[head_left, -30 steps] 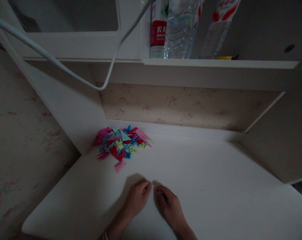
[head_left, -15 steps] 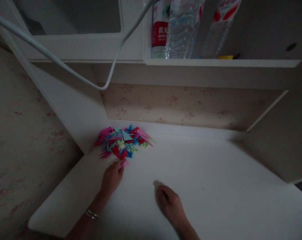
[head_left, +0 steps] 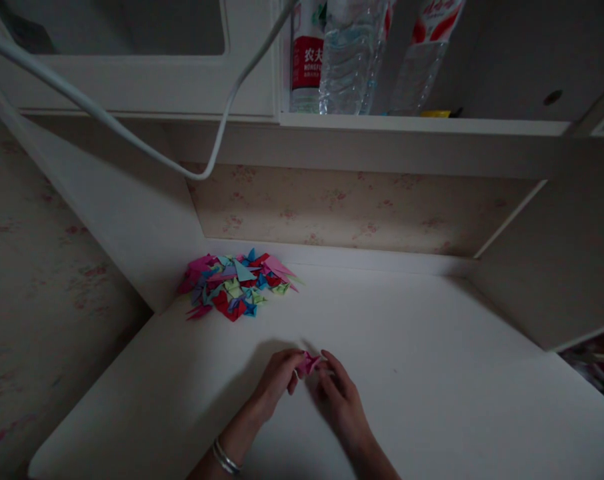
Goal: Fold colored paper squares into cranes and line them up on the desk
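Observation:
A small pink origami crane (head_left: 308, 363) is held just above the white desk, between my two hands. My left hand (head_left: 277, 380), with silver bangles on its wrist, pinches the crane's left side. From the right, my right hand (head_left: 343, 393) has its fingertips closed on the other end; the exact contact is small and dim. Farther back on the left lies a heap of folded paper cranes (head_left: 235, 287) in red, pink, blue, green and purple. Neither hand touches the heap.
The white desk (head_left: 407, 320) runs back to a floral wall panel (head_left: 332, 203). Overhead, a shelf (head_left: 432, 127) bears several plastic bottles (head_left: 347, 67) and a small yellow item (head_left: 435, 114). A white cable (head_left: 132, 137) hangs across the upper left.
My left hand has moved right and nearer from the heap's front edge, bringing the pink crane to my right hand. My right hand's fingers have opened from a loose fist and closed on it.

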Tool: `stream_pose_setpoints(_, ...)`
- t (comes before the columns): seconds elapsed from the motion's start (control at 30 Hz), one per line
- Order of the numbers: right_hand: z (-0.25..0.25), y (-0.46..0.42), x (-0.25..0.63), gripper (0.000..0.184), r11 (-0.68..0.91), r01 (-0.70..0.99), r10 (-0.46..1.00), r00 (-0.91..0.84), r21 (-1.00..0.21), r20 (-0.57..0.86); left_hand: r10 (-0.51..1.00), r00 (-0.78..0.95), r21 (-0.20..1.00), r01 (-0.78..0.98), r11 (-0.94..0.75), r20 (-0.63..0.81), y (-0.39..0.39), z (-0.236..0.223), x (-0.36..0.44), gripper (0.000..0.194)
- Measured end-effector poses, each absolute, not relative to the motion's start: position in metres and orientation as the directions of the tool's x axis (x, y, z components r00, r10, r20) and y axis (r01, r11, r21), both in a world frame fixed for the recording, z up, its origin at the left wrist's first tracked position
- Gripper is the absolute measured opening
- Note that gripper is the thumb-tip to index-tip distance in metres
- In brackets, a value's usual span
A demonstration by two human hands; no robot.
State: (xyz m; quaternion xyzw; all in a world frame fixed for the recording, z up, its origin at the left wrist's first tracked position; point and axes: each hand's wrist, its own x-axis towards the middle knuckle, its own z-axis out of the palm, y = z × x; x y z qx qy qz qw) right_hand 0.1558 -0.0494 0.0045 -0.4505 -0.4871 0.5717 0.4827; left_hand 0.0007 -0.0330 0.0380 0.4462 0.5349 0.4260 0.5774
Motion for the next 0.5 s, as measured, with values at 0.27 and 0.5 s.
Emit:
stream_pose_setpoints(0.27, 0.011, -0.044, 0.153, 0.039, -0.088, -0.042, 0.993, -0.089, -0.995, -0.084, 0.966, 0.096, 0.967, -0.065, 0.248, -0.241, -0.034, 0.024, 0.006, 0.041)
stream_pose_setpoints(0.5, 0.005, -0.042, 0.154, 0.041, -0.108, -0.095, 0.993, -0.068, -0.990, -0.102, 0.993, -0.015, 0.991, -0.067, 0.113, -0.114, -0.047, 0.020, -0.005, 0.038)
